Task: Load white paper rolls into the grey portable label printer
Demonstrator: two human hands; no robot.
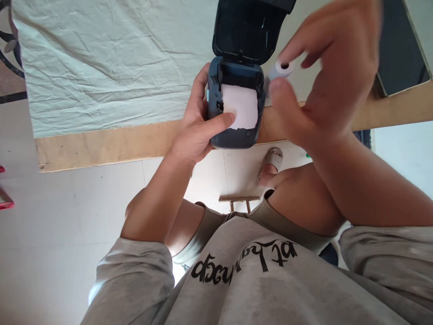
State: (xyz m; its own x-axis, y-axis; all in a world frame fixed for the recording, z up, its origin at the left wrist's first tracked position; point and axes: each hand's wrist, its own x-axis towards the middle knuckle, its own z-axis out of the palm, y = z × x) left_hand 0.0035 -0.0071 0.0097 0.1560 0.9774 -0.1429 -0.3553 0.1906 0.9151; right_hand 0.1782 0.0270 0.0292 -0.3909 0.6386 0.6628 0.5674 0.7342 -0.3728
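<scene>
A small dark blue printer (233, 135) sits at the table's near edge with its lid (246, 27) flipped up. A strip of white paper (241, 106) lies over its open bay. My left hand (198, 128) grips the printer's left side, thumb pressed on the paper. My right hand (324, 76) hovers just right of the printer, fingers loosely curled and partly blurred. A small white paper roll core (283, 67) lies on the table behind its fingers; I cannot tell whether they touch it.
A pale wrinkled cloth (111, 67) covers the wooden table (101, 144). A dark tablet or tray (402, 54) lies at the far right. Below the table are a tiled floor, my knees, a sandalled foot (272, 164) and a stool rung.
</scene>
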